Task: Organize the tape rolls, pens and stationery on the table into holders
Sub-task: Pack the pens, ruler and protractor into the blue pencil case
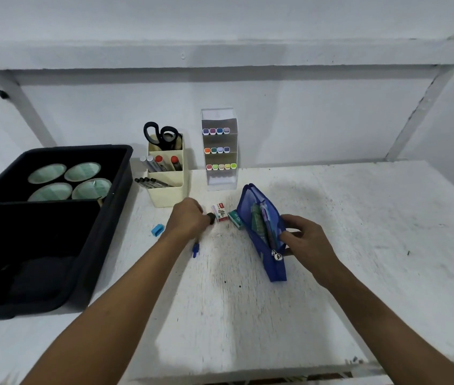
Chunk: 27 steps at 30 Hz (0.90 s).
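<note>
My left hand (187, 220) is curled around a small dark object (211, 218) on the white table (359, 218); what it is I cannot tell. My right hand (307, 240) holds the edge of an open blue mesh pencil pouch (262, 215) standing on the table, with several items inside. Between the hands lie a small white and red box (219, 212) and a small green box (235, 218). A light blue eraser (157, 229) and a small blue piece (195, 250) lie near my left wrist.
A cream desk organizer (169, 190) holds scissors (162, 134), markers and pens. Beside it stands a clear marker rack (219, 151) with coloured caps. A black bin (103, 218) at the left holds several tape rolls (67, 180). A wall and a shelf rise behind.
</note>
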Tool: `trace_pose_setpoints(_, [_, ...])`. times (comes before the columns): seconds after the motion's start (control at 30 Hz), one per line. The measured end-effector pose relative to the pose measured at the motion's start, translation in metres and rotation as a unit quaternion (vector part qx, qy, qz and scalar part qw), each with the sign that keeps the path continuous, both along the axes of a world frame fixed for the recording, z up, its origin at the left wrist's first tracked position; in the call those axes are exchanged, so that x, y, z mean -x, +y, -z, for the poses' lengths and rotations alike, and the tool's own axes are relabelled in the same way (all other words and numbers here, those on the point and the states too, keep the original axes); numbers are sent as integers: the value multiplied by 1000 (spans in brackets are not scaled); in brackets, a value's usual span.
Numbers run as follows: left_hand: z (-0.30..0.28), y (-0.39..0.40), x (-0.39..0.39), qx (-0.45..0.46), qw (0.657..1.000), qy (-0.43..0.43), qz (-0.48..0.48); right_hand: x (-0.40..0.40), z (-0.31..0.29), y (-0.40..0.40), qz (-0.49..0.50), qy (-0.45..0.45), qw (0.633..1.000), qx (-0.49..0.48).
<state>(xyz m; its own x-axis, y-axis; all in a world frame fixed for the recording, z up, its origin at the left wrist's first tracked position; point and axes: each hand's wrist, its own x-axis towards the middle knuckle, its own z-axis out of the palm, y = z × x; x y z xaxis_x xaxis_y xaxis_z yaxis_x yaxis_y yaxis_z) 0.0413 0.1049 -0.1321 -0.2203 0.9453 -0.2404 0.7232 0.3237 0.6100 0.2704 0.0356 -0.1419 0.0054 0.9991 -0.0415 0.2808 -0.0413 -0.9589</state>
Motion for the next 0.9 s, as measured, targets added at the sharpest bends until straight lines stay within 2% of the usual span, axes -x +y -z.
trace_pose_setpoints(0.1, [12, -12, 2, 60, 995, 76, 35, 0, 1, 1, 0, -3, 1000, 4])
trace_pose_setpoints(0.17, [18, -16, 2, 60, 992, 109, 35, 0, 1, 1, -1, -4, 1000, 5])
trace_pose_setpoints(0.33, [18, -15, 2, 44, 992, 119, 25, -1, 2, 3, 8, -12, 1000, 6])
trace_pose_setpoints(0.4, [14, -10, 2, 23, 996, 82, 12, -2, 3, 3, 13, -18, 1000, 6])
trace_pose_setpoints(0.5, [1, -5, -9, -3, 1000, -25, 10, -3, 5, 3, 20, -22, 999, 13])
trace_pose_setpoints(0.63, [-18, -3, -37, -10, 986, -158, 48, -2, 5, 3, 23, -27, 999, 16])
trace_pose_setpoints(0.7, [-23, -4, -51, 1, 981, -182, 66, -3, 5, 3, 22, -36, 999, 15])
trace_pose_setpoints(0.9, [-19, -1, -76, 11, 981, -175, 81, -5, 2, 1, 22, -31, 999, 9])
